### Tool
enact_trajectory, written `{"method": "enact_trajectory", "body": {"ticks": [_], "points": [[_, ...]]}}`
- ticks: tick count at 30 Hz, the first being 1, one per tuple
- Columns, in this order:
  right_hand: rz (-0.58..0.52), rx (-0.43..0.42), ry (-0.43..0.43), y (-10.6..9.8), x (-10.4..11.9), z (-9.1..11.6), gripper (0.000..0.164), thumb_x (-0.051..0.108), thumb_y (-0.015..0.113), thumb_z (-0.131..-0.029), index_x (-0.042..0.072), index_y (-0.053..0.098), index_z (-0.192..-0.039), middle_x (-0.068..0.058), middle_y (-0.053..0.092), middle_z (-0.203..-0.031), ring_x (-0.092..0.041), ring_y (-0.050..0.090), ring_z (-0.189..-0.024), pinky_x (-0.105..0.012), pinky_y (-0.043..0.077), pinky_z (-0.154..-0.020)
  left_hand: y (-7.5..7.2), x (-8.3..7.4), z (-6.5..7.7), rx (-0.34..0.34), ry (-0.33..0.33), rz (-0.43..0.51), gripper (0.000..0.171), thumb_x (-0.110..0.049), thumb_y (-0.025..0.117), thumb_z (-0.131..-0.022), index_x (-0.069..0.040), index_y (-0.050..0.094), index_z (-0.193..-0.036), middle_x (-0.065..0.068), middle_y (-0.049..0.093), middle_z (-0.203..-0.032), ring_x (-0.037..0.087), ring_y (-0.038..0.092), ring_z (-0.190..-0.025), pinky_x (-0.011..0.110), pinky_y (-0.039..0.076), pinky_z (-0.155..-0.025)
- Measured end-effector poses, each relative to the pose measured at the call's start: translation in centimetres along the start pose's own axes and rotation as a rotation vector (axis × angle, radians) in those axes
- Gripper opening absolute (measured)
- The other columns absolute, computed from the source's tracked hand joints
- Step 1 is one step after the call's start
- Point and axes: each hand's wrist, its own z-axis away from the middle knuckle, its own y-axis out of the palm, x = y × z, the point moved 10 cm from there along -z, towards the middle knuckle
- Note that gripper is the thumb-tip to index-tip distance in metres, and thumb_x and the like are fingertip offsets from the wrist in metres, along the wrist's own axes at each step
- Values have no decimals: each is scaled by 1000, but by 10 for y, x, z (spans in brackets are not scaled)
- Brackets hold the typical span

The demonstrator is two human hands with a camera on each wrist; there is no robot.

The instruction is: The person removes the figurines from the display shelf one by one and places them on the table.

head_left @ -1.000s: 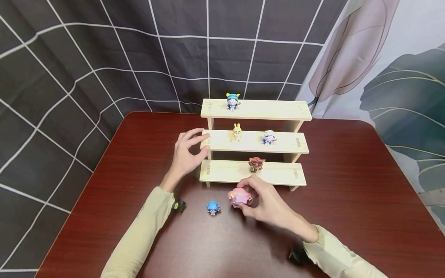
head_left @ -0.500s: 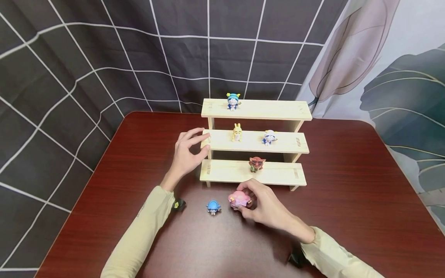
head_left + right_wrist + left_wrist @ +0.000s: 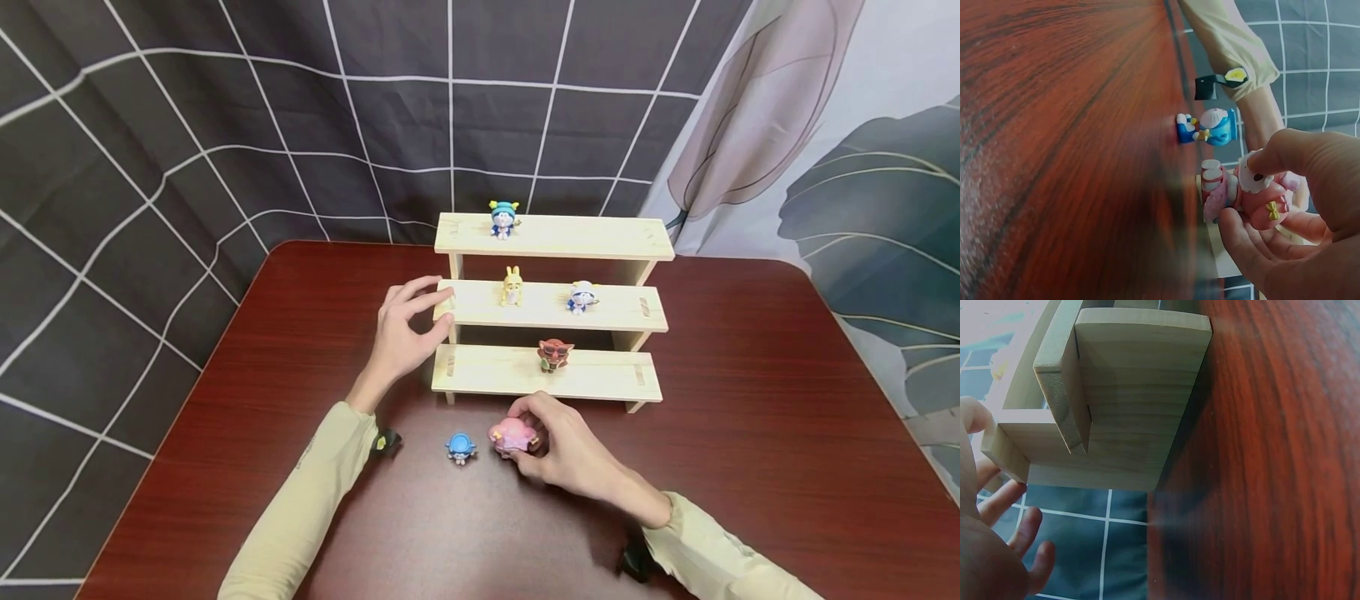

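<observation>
My right hand point(image 3: 573, 442) pinches a pink figurine point(image 3: 512, 437) between thumb and fingers, low over the table in front of the shelf. In the right wrist view the figurine point(image 3: 1263, 200) has a white face, small bows and striped feet, and my thumb covers part of the face. Just left of it sits a blue-capped figurine point(image 3: 461, 447) on the table. My left hand point(image 3: 405, 329) holds the left end of the middle tier of a wooden three-tier display shelf point(image 3: 480, 312). In the left wrist view, thumb and fingers lie about that board end, other fingers spread.
On the top tier sits a teal-hatted figurine point(image 3: 503, 220). The middle tier bears a yellow rabbit-eared figurine point(image 3: 512, 287) and a white-and-blue one point(image 3: 581, 297). A reddish-brown figurine with sunglasses point(image 3: 554, 355) stands on the bottom tier. A dark checked curtain point(image 3: 375, 117) hangs behind the table point(image 3: 300, 317).
My right hand has moved slightly down and toward me with the pink figurine, which now sits a little lower in the head view. My left hand has stayed put.
</observation>
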Motion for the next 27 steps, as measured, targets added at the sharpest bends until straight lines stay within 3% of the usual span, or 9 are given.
{"method": "enact_trajectory", "body": {"ticks": [13,27], "points": [[-1,21,18,7,-3,2,46,-3,84,-64,8,61,-103,4,55,-91,-8,53,-78,-24,47,-66,-1,-1,-1,-3,-11,-13,34,-14,75,-82,-7,76,-115,11,65,-126,33,52,-106,50,38,-86],[6,32,12,11,-2,3,46,-4,84,-63,9,60,-101,4,54,-91,-8,53,-80,-25,47,-68,0,0,1,-3,0,-1,35,-12,75,-82,-6,76,-116,15,65,-126,38,52,-105,49,36,-84]]}}
